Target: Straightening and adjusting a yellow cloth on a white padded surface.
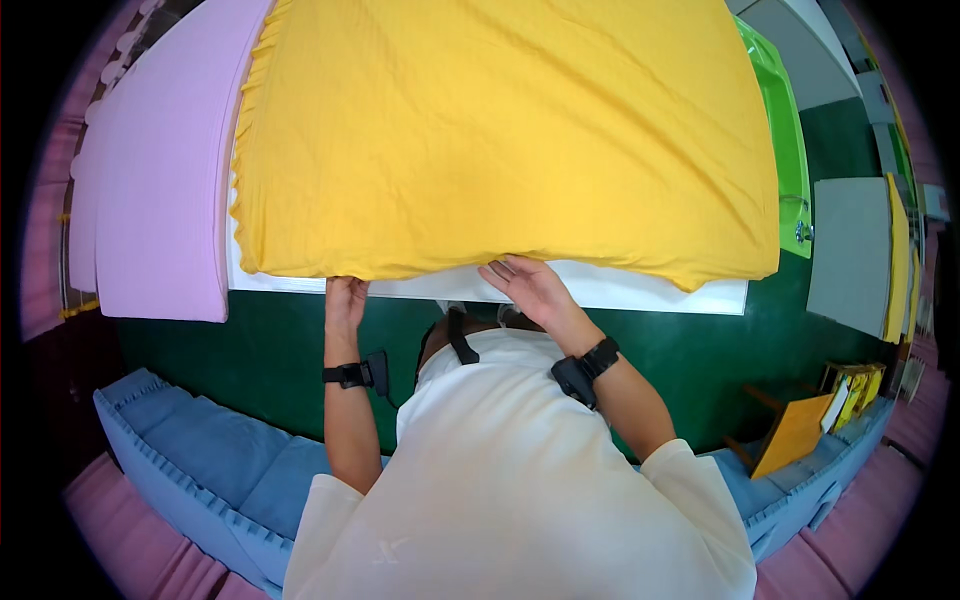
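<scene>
The yellow sheet (500, 150) lies across a white surface (690, 293), its near edge slightly wavy. The left hand (345, 298) meets that edge (its fingertips are under the fabric, so I cannot tell whether they pinch). The right hand (535, 293) touches it with fingers slightly spread. Lilac bedding (165, 190) sits left; a blue sofa (210, 440) curves behind.
</scene>
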Tool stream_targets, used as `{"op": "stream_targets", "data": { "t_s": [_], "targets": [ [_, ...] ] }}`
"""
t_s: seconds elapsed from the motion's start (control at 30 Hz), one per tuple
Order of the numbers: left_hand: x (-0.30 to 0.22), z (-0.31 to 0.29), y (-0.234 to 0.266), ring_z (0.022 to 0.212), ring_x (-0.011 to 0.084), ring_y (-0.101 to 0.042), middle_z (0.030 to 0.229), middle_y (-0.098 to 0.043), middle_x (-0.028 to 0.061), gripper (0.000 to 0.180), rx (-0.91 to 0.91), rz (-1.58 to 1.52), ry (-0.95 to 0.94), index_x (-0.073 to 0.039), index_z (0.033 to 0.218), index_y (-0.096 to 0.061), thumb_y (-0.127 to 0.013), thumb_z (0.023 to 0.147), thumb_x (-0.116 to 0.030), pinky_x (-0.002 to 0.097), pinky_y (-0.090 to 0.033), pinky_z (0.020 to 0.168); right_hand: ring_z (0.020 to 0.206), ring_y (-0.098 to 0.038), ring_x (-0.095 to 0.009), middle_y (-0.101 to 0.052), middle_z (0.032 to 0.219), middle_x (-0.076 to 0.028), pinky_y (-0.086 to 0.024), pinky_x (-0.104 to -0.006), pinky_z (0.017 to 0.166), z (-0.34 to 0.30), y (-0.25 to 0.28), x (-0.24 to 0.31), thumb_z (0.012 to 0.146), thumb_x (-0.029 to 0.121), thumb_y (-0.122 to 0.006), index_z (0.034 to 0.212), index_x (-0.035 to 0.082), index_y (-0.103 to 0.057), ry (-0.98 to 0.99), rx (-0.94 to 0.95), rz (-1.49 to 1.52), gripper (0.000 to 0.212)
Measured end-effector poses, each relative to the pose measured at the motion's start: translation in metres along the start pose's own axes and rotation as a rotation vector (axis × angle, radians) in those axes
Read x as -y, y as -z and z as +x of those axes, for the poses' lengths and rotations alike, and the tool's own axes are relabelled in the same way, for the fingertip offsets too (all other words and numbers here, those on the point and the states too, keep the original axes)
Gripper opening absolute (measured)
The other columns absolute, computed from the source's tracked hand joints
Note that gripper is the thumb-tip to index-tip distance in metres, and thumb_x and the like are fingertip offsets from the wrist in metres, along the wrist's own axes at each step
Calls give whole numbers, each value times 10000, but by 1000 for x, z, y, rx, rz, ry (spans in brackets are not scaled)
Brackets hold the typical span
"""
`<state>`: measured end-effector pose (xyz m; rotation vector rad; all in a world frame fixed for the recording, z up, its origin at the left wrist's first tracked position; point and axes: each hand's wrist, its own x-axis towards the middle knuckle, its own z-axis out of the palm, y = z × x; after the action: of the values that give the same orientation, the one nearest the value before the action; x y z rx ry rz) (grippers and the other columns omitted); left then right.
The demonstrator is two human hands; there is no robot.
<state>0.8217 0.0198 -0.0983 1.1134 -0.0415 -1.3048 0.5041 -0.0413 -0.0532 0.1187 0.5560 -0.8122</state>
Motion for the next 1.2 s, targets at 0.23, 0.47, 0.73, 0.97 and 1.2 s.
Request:
{"op": "stream_targets", "data": {
  "t_s": [0.23,0.47,0.73,0.97,1.2],
  "targets": [
    [3,12,-8,997,194,-569,1160,-527,105,358,12,304,-140,-17,1189,-442,-531,845,25,315,-509,808,1160,-456,-303,-484,1203,-178,-326,-463,1053,25,-12,-14,791,-79,-496,1156,-47,-470,44,50,-40,367],
    [5,59,-10,1110,199,-501,1233,-497,59,397,-86,90,-294,-59,1252,-418,-550,891,-157,353,-438,926,1070,-514,-266,-527,1136,-140,-374,-411,1018,26,-28,-19,792,-49,-548,1100,-36,-508,170,-49,-3,312],
    [-2,64,-29,1091,201,-512,1214,-511,52,417,69,-247,50,-76,1243,-427,-474,921,-337,361,-458,909,996,-540,-220,-579,1026,-118,-422,-369,957,33,-14,-29,854,58,-538,1054,-2,-547,239,-180,-67,209],
    [-9,78,2,1078,186,-516,1172,-543,24,373,95,-48,-7,-84,1207,-469,-552,890,-264,356,-450,906,1050,-525,-289,-590,999,-146,-395,-402,982,27,-22,-21,841,123,-529,1038,-12,-546,-29,-177,-143,239],
    [-21,27,4,1068,187,-534,1188,-539,76,343,153,-64,89,-30,1190,-481,-563,873,-133,294,-482,849,1196,-410,-328,-465,1210,-191,-278,-479,1064,18,-49,-28,839,140,-525,1187,-8,-445,64,27,64,387]
  ]
}}
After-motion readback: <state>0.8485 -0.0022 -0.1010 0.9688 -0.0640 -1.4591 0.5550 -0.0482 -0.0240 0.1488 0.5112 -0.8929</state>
